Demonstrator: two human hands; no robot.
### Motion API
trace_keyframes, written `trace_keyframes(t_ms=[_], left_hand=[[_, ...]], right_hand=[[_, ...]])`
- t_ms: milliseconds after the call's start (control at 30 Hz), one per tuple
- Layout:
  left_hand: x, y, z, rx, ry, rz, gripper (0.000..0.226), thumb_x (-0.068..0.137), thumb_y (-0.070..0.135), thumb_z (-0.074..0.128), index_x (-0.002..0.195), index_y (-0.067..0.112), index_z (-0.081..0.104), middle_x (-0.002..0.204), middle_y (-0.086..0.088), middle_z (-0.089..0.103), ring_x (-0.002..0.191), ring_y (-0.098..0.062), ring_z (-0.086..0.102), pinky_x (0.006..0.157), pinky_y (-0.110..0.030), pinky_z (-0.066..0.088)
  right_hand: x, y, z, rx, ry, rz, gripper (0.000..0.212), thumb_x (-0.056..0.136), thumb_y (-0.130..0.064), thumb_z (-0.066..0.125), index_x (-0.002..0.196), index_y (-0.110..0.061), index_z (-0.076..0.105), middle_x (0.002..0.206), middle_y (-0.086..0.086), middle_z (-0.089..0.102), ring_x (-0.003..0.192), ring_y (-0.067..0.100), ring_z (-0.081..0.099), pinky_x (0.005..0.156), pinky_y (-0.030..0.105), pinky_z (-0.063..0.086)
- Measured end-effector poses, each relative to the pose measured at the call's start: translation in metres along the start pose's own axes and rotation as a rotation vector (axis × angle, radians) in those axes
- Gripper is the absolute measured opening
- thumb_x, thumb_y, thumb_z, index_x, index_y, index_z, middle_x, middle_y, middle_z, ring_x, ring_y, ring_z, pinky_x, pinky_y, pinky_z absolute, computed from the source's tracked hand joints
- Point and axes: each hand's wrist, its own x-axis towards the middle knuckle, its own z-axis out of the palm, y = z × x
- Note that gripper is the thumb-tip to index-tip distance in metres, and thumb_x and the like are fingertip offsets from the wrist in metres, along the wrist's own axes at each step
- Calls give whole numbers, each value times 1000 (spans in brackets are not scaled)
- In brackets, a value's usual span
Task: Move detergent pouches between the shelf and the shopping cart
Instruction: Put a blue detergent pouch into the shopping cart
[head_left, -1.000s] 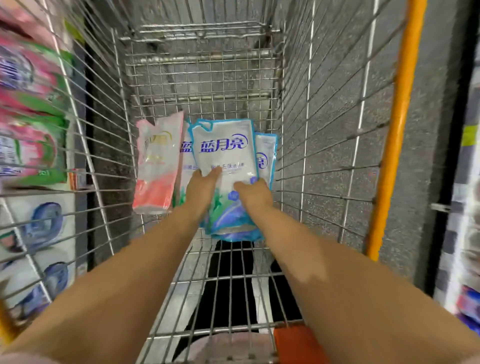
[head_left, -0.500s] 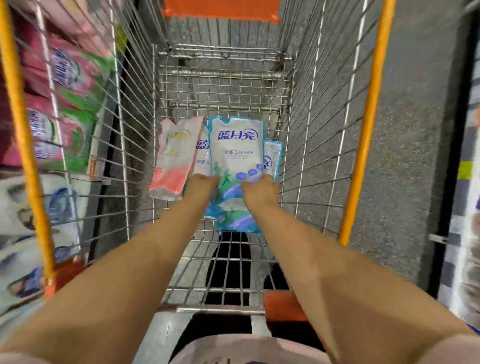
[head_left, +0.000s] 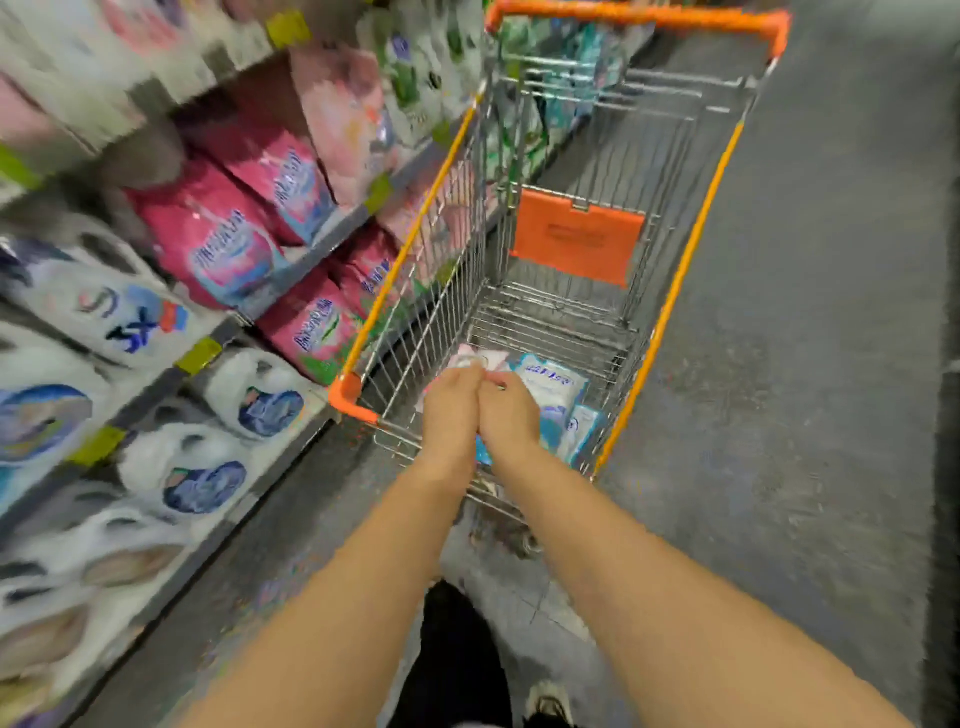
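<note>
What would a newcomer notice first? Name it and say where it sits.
The wire shopping cart with its orange rim fills the middle of the aisle. In its near end, the left hand and right hand meet at the top of a pink pouch, with blue-and-white pouches to its right. Pink bags crowd the shelf on the left.

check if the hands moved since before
Yes: the left hand and right hand moved left in the cart, off the blue pouch onto the pink pouch.
</note>
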Motion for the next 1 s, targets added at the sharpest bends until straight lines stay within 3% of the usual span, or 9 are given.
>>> trace_keyframes(t_ms=[133, 233, 367, 467, 567, 633, 767, 867, 1000], left_hand=[[-59, 43, -55, -115, 218, 256, 26, 89, 9, 50, 66, 20, 51, 61, 5, 52, 55, -5, 48, 50, -21, 41], [-97, 68, -116, -189, 342, 363, 22, 83, 13, 53, 62, 19, 55, 58, 5, 57, 60, -13, 50, 59, -29, 39], [-154, 94, -209, -273, 437, 569, 21, 93, 12, 49, 74, 18, 54, 70, -1, 58, 60, -9, 54, 58, -25, 44], [-207, 107, -297, -257, 543, 681, 21, 95, 15, 48, 76, 17, 55, 71, 0, 59, 59, -5, 56, 55, -20, 45], [-263, 121, -395, -144, 676, 771, 21, 94, 14, 48, 74, 16, 57, 62, 8, 57, 50, 3, 53, 50, -14, 42], [-298, 128, -455, -116, 723, 812, 22, 93, 13, 48, 73, 16, 57, 58, 9, 56, 48, 4, 52, 48, -12, 42], [-348, 142, -560, -42, 891, 848, 26, 94, 13, 46, 71, 19, 56, 56, 6, 54, 46, 2, 49, 47, -10, 40], [-370, 157, -631, -25, 984, 872, 29, 98, 18, 42, 72, 17, 56, 55, 2, 53, 40, 1, 47, 44, -11, 39], [-377, 188, -725, 61, 1098, 889, 32, 99, 25, 37, 74, 18, 57, 53, 2, 54, 45, -5, 50, 51, -16, 42]], right_hand=[[-72, -52, 17, 37, -48, -222, 22, 90, -19, 49, 105, -13, 64, 105, 9, 68, 95, 24, 60, 82, 32, 45], [-131, -90, 47, 72, -152, -413, 17, 90, -17, 50, 100, -15, 64, 95, 4, 65, 90, 22, 58, 75, 28, 41], [-215, -132, 108, 123, -303, -618, 8, 88, -21, 53, 88, -21, 61, 91, 8, 69, 92, 29, 64, 86, 45, 50], [-288, -159, 165, 145, -482, -736, 8, 90, -17, 53, 90, -15, 61, 88, 5, 66, 89, 26, 64, 85, 46, 51], [-364, -185, 229, 178, -653, -796, 12, 89, -21, 54, 79, -24, 60, 90, 6, 68, 92, 26, 65, 87, 47, 51], [-412, -199, 269, 194, -728, -860, 14, 86, -26, 55, 73, -29, 59, 87, 2, 68, 93, 26, 65, 88, 48, 50], [-491, -228, 342, 232, -884, -949, 21, 90, -18, 54, 71, -29, 56, 75, -5, 62, 89, 27, 64, 86, 43, 51], [-531, -253, 392, 233, -991, -1019, 20, 91, -20, 52, 73, -29, 54, 70, -7, 61, 77, 17, 61, 76, 36, 47], [-560, -306, 463, 240, -1080, -1121, 19, 91, -21, 53, 73, -28, 55, 65, -7, 61, 66, 12, 57, 71, 33, 47]])
